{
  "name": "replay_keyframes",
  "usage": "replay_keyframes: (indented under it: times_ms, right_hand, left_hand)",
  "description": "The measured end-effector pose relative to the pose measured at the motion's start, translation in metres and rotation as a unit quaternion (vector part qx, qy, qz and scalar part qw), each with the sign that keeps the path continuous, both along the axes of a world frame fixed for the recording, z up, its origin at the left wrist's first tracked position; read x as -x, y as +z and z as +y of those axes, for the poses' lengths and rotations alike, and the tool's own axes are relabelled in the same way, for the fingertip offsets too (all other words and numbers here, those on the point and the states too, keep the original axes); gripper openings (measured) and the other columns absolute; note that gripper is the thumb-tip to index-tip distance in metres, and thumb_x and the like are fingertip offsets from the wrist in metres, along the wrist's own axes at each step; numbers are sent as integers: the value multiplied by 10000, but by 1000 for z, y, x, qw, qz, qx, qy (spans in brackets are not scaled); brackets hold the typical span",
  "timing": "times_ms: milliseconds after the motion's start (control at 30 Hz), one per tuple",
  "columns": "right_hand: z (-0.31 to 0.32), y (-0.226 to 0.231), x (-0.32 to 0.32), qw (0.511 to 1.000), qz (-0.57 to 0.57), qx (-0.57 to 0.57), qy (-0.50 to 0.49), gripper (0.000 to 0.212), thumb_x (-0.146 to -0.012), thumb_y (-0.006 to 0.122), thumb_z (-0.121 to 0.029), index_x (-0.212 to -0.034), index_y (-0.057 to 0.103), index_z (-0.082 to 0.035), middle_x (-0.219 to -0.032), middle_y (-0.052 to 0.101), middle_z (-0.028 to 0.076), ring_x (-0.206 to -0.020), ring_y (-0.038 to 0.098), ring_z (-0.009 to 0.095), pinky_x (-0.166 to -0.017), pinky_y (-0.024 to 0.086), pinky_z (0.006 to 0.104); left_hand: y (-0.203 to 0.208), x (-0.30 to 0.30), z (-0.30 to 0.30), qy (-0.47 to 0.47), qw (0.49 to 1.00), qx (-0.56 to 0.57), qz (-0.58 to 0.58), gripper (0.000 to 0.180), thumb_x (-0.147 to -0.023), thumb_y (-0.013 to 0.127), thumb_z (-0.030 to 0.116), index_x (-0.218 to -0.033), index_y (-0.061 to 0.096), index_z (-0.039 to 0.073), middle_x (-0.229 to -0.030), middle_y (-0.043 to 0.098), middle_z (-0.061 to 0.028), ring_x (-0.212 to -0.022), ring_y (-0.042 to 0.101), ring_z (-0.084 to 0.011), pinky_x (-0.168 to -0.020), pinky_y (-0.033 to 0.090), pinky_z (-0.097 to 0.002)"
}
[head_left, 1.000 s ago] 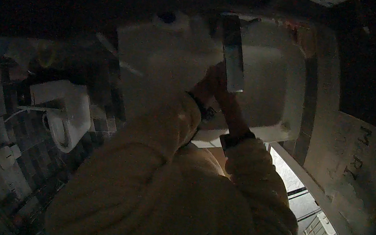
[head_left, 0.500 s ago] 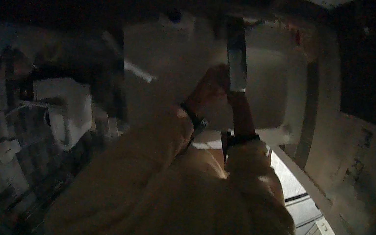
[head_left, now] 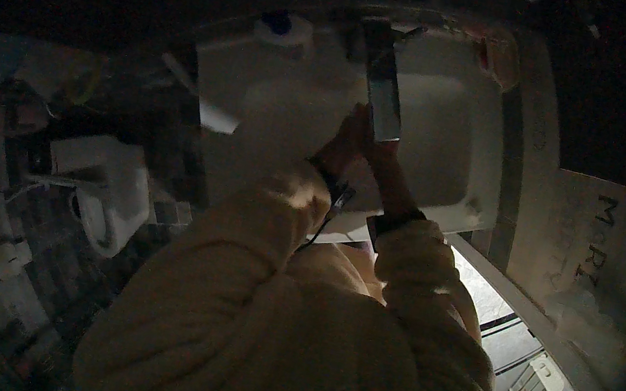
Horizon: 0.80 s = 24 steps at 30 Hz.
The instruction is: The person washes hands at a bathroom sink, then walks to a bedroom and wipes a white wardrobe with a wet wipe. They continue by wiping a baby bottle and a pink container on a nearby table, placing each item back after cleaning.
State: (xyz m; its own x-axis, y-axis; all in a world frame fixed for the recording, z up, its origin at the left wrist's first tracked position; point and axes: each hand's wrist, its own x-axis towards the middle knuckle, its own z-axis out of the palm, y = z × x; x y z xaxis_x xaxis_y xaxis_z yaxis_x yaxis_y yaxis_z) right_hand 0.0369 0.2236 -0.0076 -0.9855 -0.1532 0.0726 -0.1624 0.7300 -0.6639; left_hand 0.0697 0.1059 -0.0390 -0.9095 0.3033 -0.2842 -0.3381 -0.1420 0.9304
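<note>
In very dim light, a long flat metal tap (head_left: pixel 382 95) reaches out over a white washbasin (head_left: pixel 450 165). Both hands are close together at the tap's front end, over the basin. My left hand (head_left: pixel 350 129) lies just left of the spout, with its fingers dark and partly behind the metal. Below the tap's tip is my right hand (head_left: pixel 383 159), its fingers mostly hidden by the spout. I cannot make out anything held in either one. Dark bands circle both wrists, below beige fleecy sleeves.
A white container with a blue top (head_left: pixel 279 24) stands at the basin's back left. A reddish item (head_left: pixel 494 60) sits at its back right corner. Left and lower are a white toilet (head_left: pixel 109 203) and a toilet roll (head_left: pixel 8 258). A white basket (head_left: pixel 538 386) shows at lower right.
The view has shifted slightly and grown sharper. Both hands stay together at the tap's front end; the right one shows a little less clear of the spout.
</note>
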Motion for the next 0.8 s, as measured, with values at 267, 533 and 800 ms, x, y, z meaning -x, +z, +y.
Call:
replay_keyframes:
  times_ms: [267,533,800]
  right_hand:
    - [-14,-9,30,997,-56,55,7,228,-906,617,-188,-1087,621,-49,-1069,646,170,-964,633,311,-787,497,398]
    - [-26,31,8,991,-61,118,-17,211,-899,633,-179,-1067,632,-52,-1052,653,168,-944,640,308,-771,500,396]
    - [-51,80,-9,997,45,23,-55,265,-870,668,-183,-1074,612,-23,-1039,643,179,-935,631,303,-776,497,397]
  left_hand:
    - [-37,-34,-53,55,986,138,74,637,-843,704,174,-1390,389,85,-1356,413,-137,-1197,472,-288,-943,466,-403]
    - [9,5,-72,73,994,62,55,472,-959,498,440,-1198,551,36,-1180,560,-88,-1069,553,-229,-983,414,-373]
    - [80,58,-64,25,948,314,55,369,-924,548,396,-960,640,41,-930,625,-100,-918,603,-232,-846,485,-397]
